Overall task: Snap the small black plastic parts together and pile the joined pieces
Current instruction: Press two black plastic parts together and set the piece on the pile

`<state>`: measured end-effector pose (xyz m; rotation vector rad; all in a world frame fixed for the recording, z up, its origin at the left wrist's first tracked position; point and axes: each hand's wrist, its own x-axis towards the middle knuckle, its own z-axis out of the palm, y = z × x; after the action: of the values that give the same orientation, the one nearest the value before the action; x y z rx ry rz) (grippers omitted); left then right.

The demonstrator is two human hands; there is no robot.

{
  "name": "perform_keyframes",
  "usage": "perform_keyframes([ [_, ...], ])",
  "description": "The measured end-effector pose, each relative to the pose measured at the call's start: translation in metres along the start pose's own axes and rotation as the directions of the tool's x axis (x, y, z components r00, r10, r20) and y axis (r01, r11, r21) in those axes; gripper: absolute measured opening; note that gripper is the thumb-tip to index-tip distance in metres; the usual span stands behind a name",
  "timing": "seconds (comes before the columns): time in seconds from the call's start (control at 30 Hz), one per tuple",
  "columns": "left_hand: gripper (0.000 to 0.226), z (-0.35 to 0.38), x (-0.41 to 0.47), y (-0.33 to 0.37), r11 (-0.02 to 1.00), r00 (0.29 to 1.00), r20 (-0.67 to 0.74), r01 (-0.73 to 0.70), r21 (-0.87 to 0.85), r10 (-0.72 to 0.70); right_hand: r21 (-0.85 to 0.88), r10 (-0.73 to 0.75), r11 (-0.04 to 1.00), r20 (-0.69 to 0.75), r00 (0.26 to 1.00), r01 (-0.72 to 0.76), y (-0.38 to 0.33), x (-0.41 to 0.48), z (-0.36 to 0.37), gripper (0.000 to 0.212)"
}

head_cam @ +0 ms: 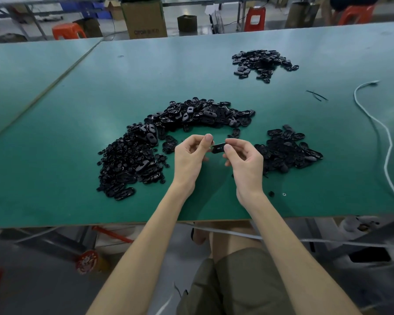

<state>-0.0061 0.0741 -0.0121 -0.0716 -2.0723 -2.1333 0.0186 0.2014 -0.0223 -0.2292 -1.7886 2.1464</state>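
Both hands hover over the green table (77, 178) near its front edge. My right hand (245, 160) pinches a black oval plastic part (218, 148) between thumb and fingers. My left hand (191, 155) pinches something small and black at its fingertips, right beside that part; most of it is hidden. A large curved heap of loose black parts (159, 137) lies left and behind my hands. A smaller pile of black oval pieces (287, 151) sits just to the right. A third pile (262, 62) lies far back right.
A white cable (382, 142) snakes along the table's right side. One small black piece (271, 193) and a tiny ring (284, 194) lie near the front edge. A thin black strip (316, 95) lies mid right. Boxes and orange stools stand behind the table.
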Motion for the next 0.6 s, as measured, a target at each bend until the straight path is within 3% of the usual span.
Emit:
perform_keyframes([
  [0.3,0.039,0.0045,-0.0003,-0.0020,0.983,1.000,0.010,-0.005,0.184,0.003,0.004,-0.013,1.000,-0.011,1.000,0.013,-0.0024,-0.0006,0.0000,0.016],
  [0.6,0.033,0.0041,-0.0010,-0.0019,0.975,1.000,0.018,-0.015,0.221,0.011,0.006,-0.004,1.000,-0.012,1.000,0.004,-0.0041,-0.0013,-0.0004,0.014],
])
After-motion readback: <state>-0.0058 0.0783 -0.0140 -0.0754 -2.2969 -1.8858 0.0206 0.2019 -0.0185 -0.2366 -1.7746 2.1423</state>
